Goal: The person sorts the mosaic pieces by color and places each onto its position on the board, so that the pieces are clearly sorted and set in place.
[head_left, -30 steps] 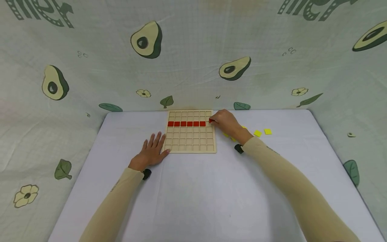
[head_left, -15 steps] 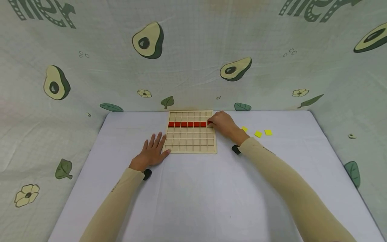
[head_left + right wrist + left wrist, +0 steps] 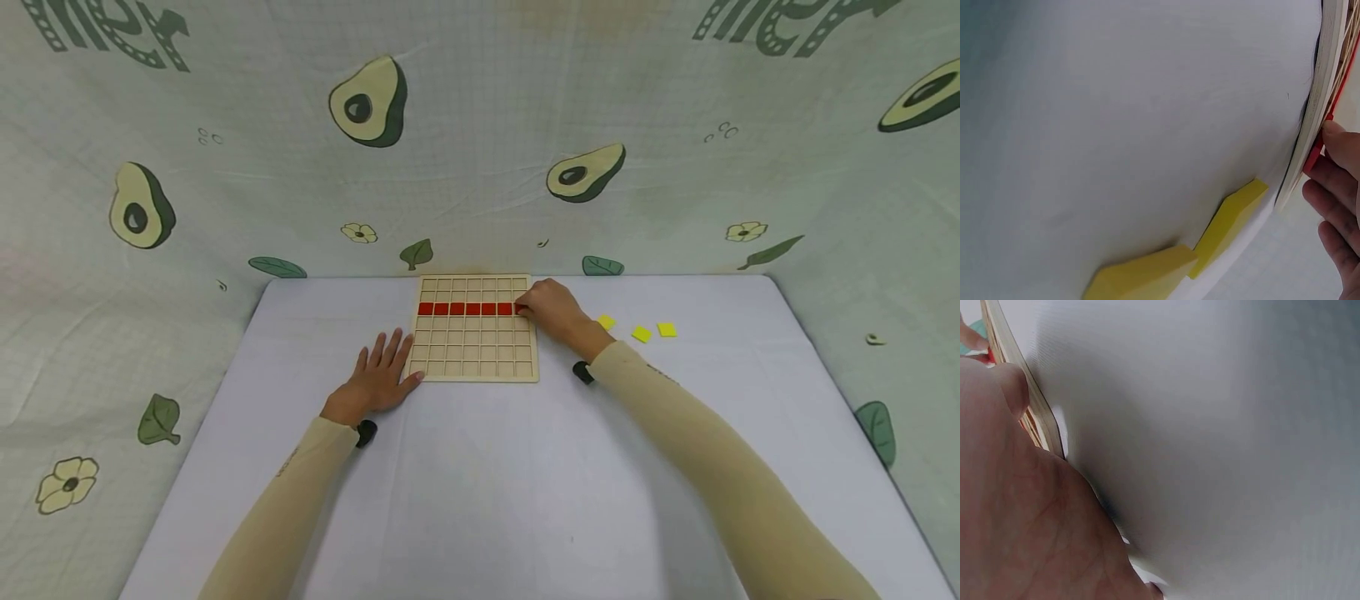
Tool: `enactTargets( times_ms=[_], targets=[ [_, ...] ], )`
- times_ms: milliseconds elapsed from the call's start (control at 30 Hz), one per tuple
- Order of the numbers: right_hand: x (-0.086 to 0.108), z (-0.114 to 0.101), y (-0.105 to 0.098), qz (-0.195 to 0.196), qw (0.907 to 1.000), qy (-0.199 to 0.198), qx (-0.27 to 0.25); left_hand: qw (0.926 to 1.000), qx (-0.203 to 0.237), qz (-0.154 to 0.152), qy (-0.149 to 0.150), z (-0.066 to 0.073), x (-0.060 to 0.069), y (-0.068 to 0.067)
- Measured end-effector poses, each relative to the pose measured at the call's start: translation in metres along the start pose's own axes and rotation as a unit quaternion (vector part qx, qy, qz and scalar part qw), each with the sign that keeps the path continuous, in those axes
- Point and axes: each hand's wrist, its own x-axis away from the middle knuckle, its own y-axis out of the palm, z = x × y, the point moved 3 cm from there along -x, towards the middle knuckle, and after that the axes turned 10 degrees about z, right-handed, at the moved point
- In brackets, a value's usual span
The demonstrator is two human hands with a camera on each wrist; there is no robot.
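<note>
A square wooden grid board (image 3: 472, 342) lies at the far side of the table. Red square tiles (image 3: 473, 309) fill one of its rows from the left edge rightward. At the right end of that row, my right hand (image 3: 557, 310) pinches another red tile (image 3: 1314, 156) between thumb and index finger. In the right wrist view this tile sits tilted over the board's rim, partly hidden by the fingers. My left hand (image 3: 375, 377) rests flat with fingers spread, its fingertips and thumb touching the board's left edge and lower left corner.
Loose yellow tiles (image 3: 667, 330) lie on the white table (image 3: 480, 500) right of the board, some hidden behind the right hand and forearm. Two yellow tiles (image 3: 1229, 228) show close up in the right wrist view. A cloth backdrop (image 3: 480, 150) with avocado prints rises behind the table.
My right hand has moved slightly left and down, bringing the red tile from the board's right edge onto the end of the red row. My left hand stays put.
</note>
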Motion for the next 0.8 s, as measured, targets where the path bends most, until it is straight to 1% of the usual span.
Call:
enactTargets(
  times_ms=[100,333,567,667,800],
  targets=[
    [0.000,-0.001,0.000,0.000,1.0000,0.002,0.005,1.0000,0.000,0.002,0.000,-0.002,-0.001,0.002],
    [0.002,-0.003,-0.001,-0.002,0.9998,0.018,-0.003,1.0000,0.001,-0.006,-0.006,0.002,0.000,-0.001],
    [0.004,0.000,0.000,-0.005,0.9994,0.032,-0.013,1.0000,-0.003,-0.003,-0.001,0.000,-0.001,0.001],
    [0.006,0.000,-0.002,-0.007,0.9993,0.033,-0.015,1.0000,0.004,0.000,-0.001,0.000,-0.001,0.000],
    [0.012,0.002,-0.009,0.005,0.9992,0.035,-0.019,1.0000,0.006,-0.003,-0.002,0.000,0.001,-0.001]
  ],
)
